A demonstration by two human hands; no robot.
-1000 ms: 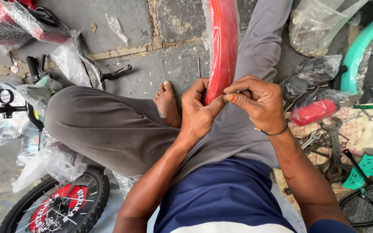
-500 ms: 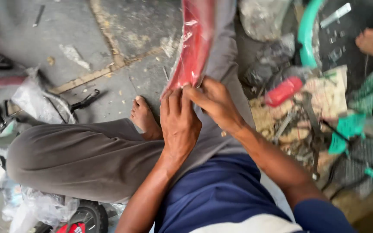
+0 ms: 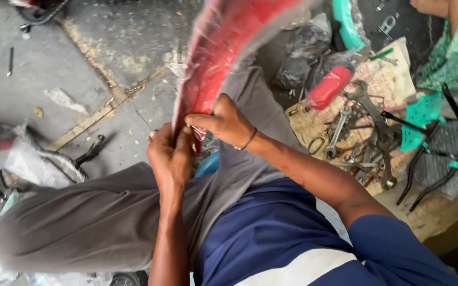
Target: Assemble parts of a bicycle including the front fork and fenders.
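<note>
A long curved red part wrapped in clear plastic point(image 3: 223, 47) rises from my lap toward the top of the view. My left hand point(image 3: 169, 156) grips its lower end from below. From the right, my right hand point(image 3: 223, 123) pinches the plastic wrap at the same end, fingertips touching the left hand's. I sit on the ground in grey trousers point(image 3: 80, 217) and a blue shirt, one leg folded to the left.
Spanners and pliers point(image 3: 364, 137) lie on a printed sheet at right, beside a small red wrapped part point(image 3: 329, 87). Teal and black frame pieces point(image 3: 430, 137) lie farther right. Another person in green point(image 3: 454, 47) sits top right. Plastic-bagged parts point(image 3: 38, 161) lie left.
The view has swung and tilted. The red wrapped part has risen and leans right across the top. Both hands stay together at its lower end, working the plastic.
</note>
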